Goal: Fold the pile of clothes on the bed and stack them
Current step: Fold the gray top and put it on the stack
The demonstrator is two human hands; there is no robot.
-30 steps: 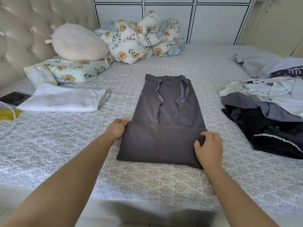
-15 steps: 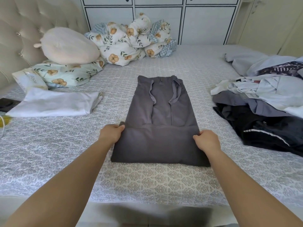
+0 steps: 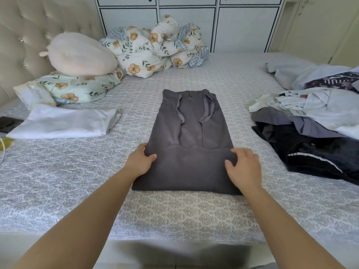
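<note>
The grey trousers (image 3: 186,144) lay flat in the middle of the bed (image 3: 77,181), their near end turned up over the rest, waistband and drawstrings pointing away. The left hand (image 3: 140,162) pinched the left corner of that turned-up flap, thumb on top; the right hand (image 3: 242,167) gripped the right corner, fingers curled over bunched cloth. To fold well from here, both corners probably had to rise together and travel straight toward the waistband, edges kept level, with the cloth smoothed flat afterward. A white folded garment (image 3: 64,123) waited to the left, a likely base for the stack; the unfolded pile (image 3: 310,123) sat to the right.
</note>
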